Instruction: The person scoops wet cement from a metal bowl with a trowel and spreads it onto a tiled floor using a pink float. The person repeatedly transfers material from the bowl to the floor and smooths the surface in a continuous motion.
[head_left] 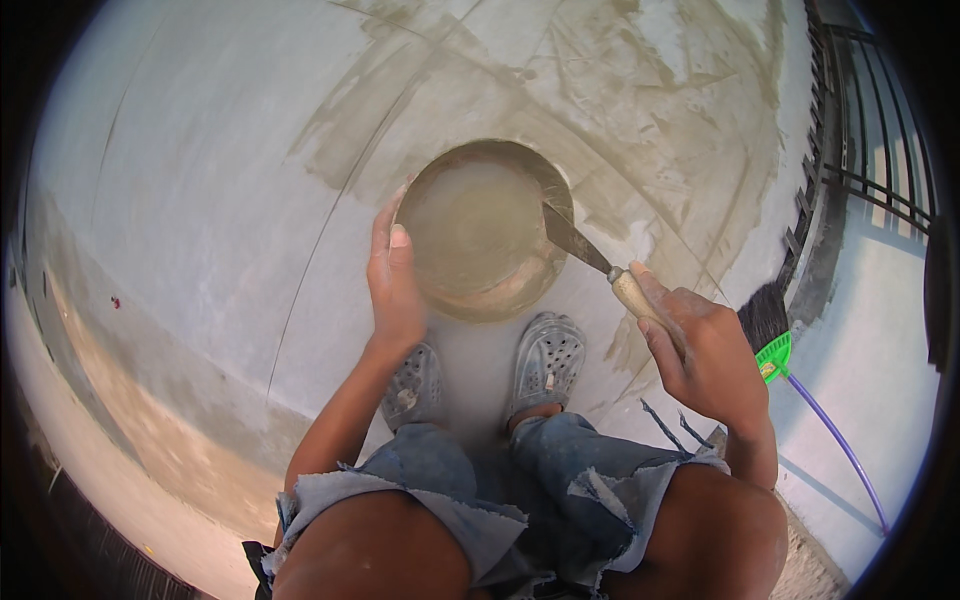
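A round pan [480, 235] holding cloudy grey-brown slurry is in front of my feet. My left hand [395, 280] grips its left side, thumb at the rim and fingers wrapped round the outside. My right hand [700, 350] holds a trowel by its pale, crusted handle [632, 295]. The trowel's triangular metal blade [575, 243] reaches over the pan's right rim, its tip inside at the edge of the slurry.
Pale grey floor [200, 150] has olive-brown smears on the upper right. My dusty clogs [545, 355] stand just behind the pan. At right are a broom [775, 352] with green head and purple handle, and black metal bars [880, 130]. A pale ledge [110, 420] curves along the left.
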